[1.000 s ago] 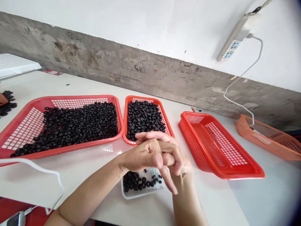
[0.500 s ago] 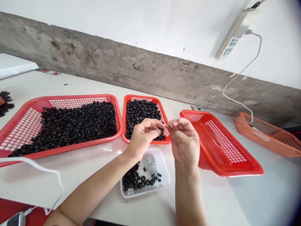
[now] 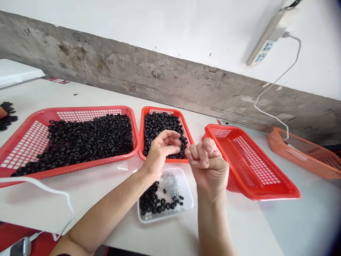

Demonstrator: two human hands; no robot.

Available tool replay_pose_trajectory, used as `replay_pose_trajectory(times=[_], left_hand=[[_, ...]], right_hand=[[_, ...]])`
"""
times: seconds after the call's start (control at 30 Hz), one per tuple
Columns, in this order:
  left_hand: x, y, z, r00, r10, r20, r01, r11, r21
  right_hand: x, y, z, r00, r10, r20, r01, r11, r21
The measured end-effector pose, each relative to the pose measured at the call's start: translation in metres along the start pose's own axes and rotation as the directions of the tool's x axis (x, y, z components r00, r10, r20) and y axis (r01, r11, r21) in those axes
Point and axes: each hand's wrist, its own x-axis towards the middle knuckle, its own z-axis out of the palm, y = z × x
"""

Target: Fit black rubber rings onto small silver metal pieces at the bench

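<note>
One large basket (image 3: 87, 164) and one small basket (image 3: 178, 161), both holding black rings, stood toward the tabletop's (image 3: 170, 238) far edge; one clear tray (image 3: 185, 185) lay nearer its front edge. The left hand (image 3: 160, 153) hung half-open, gripping nothing visible; the right hand (image 3: 209, 165) was curled closed, contents indeterminable.

Bare left hand (image 3: 157, 154) and right hand (image 3: 210, 170), bare forearms (image 3: 109, 217), dark sleeve edge (image 3: 63, 254) at left elbow

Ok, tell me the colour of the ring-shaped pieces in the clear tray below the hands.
Black; the ring-shaped pieces show best in the head view.
</note>
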Motion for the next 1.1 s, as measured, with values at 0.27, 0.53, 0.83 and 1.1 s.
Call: replay_pose_trajectory(times=[0.27, 0.53, 0.83, 1.1], left_hand=[[-0.008, -0.001, 0.008, 0.882, -0.235, 0.408, 0.226, 0.972, 0.07], [-0.011, -0.005, 0.013, 0.913, -0.11, 0.393, 0.063, 0.99, 0.13], [-0.011, 0.0, 0.009, 0.869, -0.156, 0.47, 0.109, 0.986, 0.127], [-0.012, -0.007, 0.016, 0.914, -0.096, 0.393, 0.103, 0.995, 0.003]], right_hand=[[-0.005, 0.004, 0.006, 0.979, 0.142, 0.146, -0.144, 0.989, 0.009], [-0.019, 0.017, 0.018, 0.999, -0.005, 0.037, 0.008, 0.996, -0.085], [-0.017, 0.009, 0.018, 0.998, -0.016, 0.055, 0.019, 0.998, -0.065], [-0.018, 0.012, 0.018, 0.997, -0.029, 0.074, 0.032, 0.999, -0.039]])
